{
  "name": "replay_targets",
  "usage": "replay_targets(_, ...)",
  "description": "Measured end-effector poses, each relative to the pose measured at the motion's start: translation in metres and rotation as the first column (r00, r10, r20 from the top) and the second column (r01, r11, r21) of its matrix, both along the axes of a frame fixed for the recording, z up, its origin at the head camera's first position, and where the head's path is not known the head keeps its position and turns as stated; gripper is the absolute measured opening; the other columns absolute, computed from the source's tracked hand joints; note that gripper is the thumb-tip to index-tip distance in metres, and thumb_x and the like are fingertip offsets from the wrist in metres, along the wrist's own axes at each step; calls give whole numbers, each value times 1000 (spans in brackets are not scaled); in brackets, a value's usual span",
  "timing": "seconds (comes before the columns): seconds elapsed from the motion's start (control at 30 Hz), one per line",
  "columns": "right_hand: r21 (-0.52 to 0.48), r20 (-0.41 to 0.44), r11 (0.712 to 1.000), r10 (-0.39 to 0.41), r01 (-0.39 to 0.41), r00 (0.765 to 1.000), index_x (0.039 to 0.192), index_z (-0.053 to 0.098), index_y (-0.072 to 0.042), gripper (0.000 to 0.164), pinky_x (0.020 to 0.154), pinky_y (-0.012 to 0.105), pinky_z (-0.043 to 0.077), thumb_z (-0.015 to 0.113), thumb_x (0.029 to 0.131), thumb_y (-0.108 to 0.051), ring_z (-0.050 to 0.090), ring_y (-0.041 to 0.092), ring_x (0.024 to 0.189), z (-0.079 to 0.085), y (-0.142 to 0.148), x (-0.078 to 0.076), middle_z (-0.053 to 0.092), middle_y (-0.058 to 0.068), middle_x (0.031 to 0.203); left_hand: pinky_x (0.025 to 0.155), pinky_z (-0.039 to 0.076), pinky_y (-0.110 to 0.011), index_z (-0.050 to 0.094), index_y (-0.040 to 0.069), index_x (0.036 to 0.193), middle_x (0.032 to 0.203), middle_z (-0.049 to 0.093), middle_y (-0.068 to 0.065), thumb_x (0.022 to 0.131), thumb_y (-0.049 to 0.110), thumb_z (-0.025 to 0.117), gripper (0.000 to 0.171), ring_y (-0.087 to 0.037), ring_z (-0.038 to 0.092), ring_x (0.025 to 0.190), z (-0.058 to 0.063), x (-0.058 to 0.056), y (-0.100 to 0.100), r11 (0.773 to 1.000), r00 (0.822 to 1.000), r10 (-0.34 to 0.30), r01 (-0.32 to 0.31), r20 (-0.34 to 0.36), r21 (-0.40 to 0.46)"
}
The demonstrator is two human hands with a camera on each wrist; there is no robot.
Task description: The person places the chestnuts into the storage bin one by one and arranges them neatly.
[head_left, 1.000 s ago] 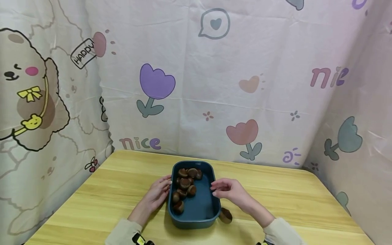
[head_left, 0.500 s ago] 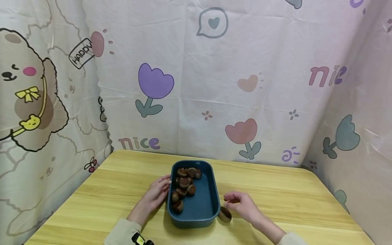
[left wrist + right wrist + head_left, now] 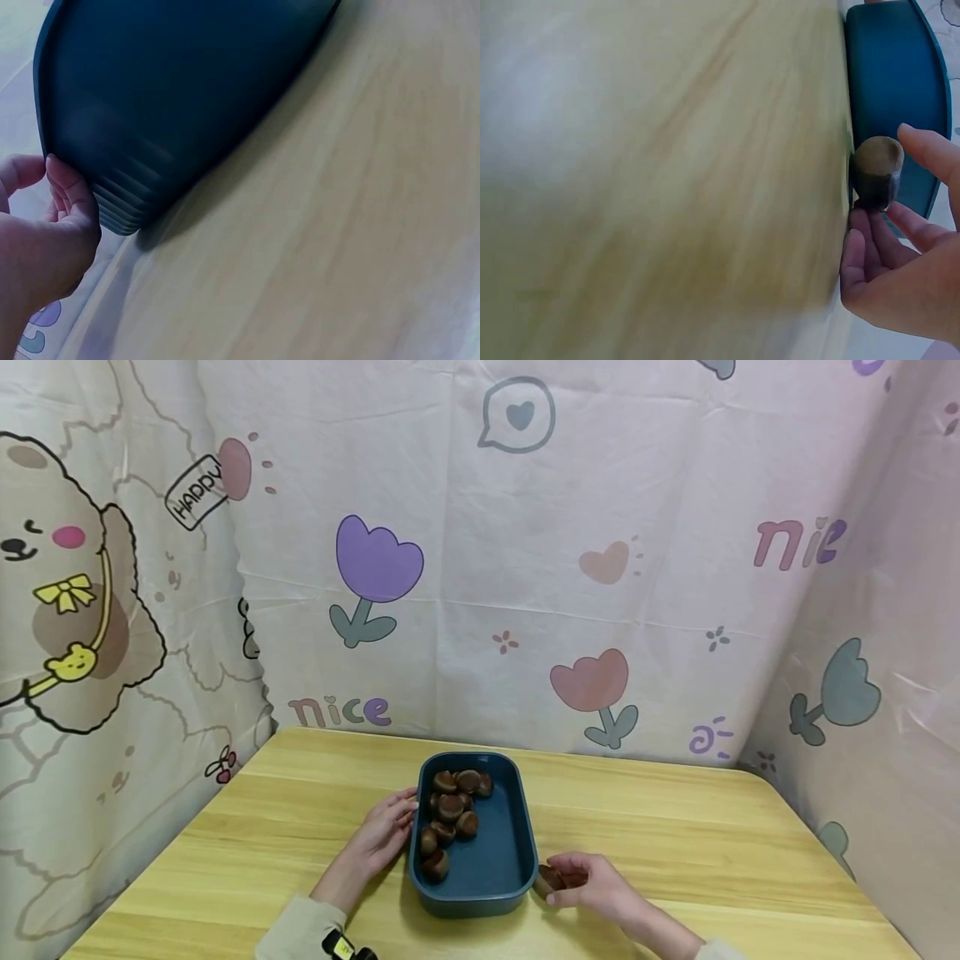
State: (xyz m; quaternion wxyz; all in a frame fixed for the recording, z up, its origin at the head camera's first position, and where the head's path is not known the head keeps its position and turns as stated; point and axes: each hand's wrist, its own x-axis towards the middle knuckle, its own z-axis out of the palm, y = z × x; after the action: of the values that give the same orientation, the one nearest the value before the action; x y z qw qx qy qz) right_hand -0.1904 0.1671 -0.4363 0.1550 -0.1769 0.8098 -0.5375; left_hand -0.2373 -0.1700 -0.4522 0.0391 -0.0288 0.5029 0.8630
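Note:
A deep blue-green rectangular box [image 3: 491,860] stands on the table, holding several glossy brown chestnuts [image 3: 450,808] along its left side and far end. My left hand [image 3: 382,835] rests its fingertips against the box's left wall near the rim; in the left wrist view its thumb and a fingertip [image 3: 67,180] meet the edge. Outside the box, beside its near right corner, a single chestnut [image 3: 877,169] lies against the wall. Around that chestnut my right hand [image 3: 600,889] has its thumb on one side and fingers on the other, partly covering it.
The light wood table [image 3: 697,843] extends to both sides of the box and behind it. A printed cloth [image 3: 487,568] hangs behind the table and along both sides.
My right hand has moved from the box's right rim down and right to the loose chestnut, and its fingers now bracket it. The left hand and box stay in place.

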Motion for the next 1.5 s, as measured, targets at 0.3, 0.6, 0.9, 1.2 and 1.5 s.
replay_targets(0.3,5,-7,999,42,-41,999,116,58,14,47,77,30,48,76,75,1,58,21,91,-1,-4,-1,65,8,104,76,44,-21,43,-7,124,96,56,-4,92,-2,47,33,-10,52,84,-5,-1,-5,998,996,-54,55,-71,13)
replay_targets(0.6,3,2,1000,30,-30,1000,112,62,9,39,75,30,48,75,77,1,57,21,89,-5,-3,-2,65,6,99,71,45,-21,40,-13,131,92,59,-3,93,-6,44,38,-9,53,76,5,-1,-6,993,1000,20,-21,-8,-117)
replay_targets(0.9,3,19,1000,19,-19,1000,112,62,8,39,75,29,49,76,76,0,57,20,88,-4,-2,-2,64,6,96,71,45,-22,40,-13,128,95,57,-5,95,-1,52,37,-12,54,80,5,1,-2,985,999,34,-32,11,-167)
replay_targets(1.2,25,-9,999,-39,39,999,111,62,8,40,74,31,50,77,75,-3,58,19,86,8,3,-9,64,6,95,72,45,-23,40,-12,129,98,57,-6,95,-2,52,37,-13,54,82,7,3,0,987,999,38,-34,19,-155)
replay_targets(1.5,39,-45,995,-92,94,995,113,61,8,41,76,32,50,77,78,-7,59,20,88,25,9,-19,64,7,96,73,44,-23,39,-13,130,97,57,-6,95,-3,52,39,-14,54,84,8,3,1,990,1000,26,-24,12,-137)
